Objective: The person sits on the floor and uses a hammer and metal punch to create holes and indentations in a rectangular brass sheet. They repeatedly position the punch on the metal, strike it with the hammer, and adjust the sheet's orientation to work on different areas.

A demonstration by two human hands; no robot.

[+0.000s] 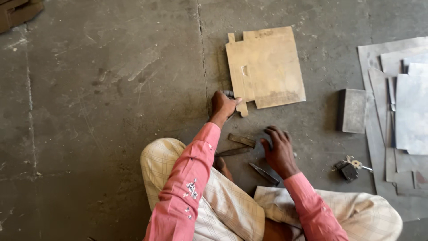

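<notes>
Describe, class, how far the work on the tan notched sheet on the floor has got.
Done: the tan notched sheet is already cut to shape. In hand: the left hand grips its lower corner tab; the right hand rests on the floor by dark metal tools. Left: stacked grey metal sheets lie untouched.

Pink shirt sleeves [187,187] w/ small floral print; pale checked trousers [232,205].

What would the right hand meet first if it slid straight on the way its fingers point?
The right hand points up-left across the floor; the cardboard template looks first in line, though depth is uncertain.
</notes>
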